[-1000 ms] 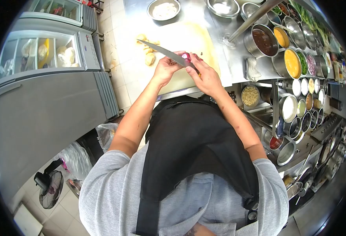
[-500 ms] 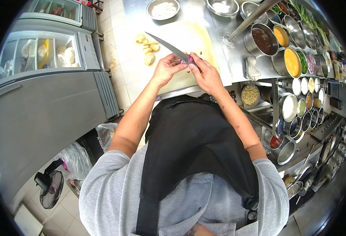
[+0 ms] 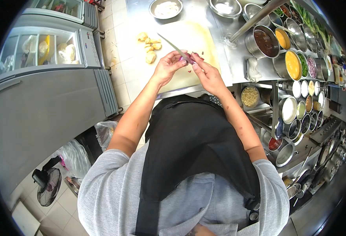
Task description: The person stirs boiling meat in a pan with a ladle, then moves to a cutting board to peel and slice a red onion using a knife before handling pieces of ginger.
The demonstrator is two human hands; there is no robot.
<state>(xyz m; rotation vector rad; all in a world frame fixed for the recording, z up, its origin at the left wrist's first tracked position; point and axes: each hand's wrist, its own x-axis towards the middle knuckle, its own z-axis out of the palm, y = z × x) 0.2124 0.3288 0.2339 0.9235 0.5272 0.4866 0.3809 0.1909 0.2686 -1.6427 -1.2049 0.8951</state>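
Note:
Over a pale cutting board (image 3: 188,33), my hands are close together around a small purple-red onion, perhaps a shallot (image 3: 188,56). My left hand (image 3: 166,70) pinches it between thumb and fingers. In my right hand (image 3: 210,77) is a knife (image 3: 172,45), its long blade pointing up and left across the onion. Fingers cover the knife's handle and much of the onion. Small dark red scraps of skin (image 3: 189,71) lie on the board by my right hand. Yellowish peeled chunks that look like ginger (image 3: 151,57) sit at the board's left side.
A metal bowl with pale pieces (image 3: 157,15) stands behind the board. Stacked metal bowls (image 3: 225,15) and a metal post (image 3: 251,23) are to the right. Pots of sauce (image 3: 262,42), a folded cloth (image 3: 253,70) and several containers line that side. Grey refrigerators (image 3: 47,102) stand left.
The knife blade has turned steeper and its tip has shifted right, showing a narrower face. Both hands stay nearly in place, still holding the onion and the knife.

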